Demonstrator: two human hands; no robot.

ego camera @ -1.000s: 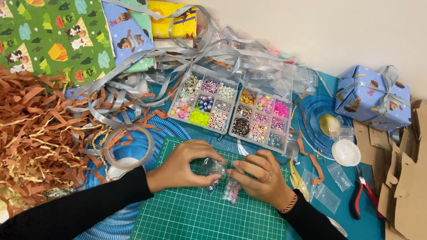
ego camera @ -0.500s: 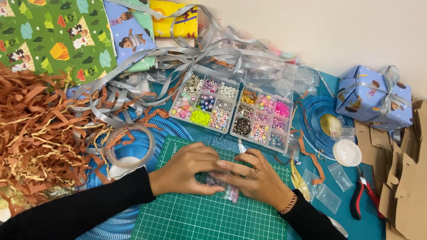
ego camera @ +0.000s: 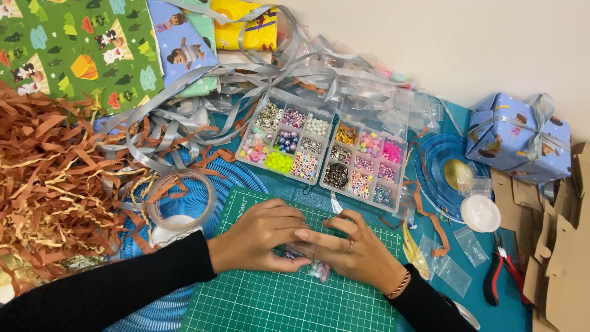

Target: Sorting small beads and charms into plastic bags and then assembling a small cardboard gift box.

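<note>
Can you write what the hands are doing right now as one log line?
left hand: pressing small clear bag | right hand: pressing bag | surface: green cutting mat

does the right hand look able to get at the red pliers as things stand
Probably yes. The red pliers lie in the open on the teal surface, to the right of the right hand, with only small clear bags between them. That hand is busy, though, pressing with the left hand on a small bag of beads.

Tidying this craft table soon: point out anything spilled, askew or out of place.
Shredded brown paper strips sprawl in a loose heap over the table's left side, with strays reaching the two clear plastic bead boxes. Silver ribbon lies tangled behind them. The beads look sorted in their compartments. Both hands cover a small clear bead bag.
</note>
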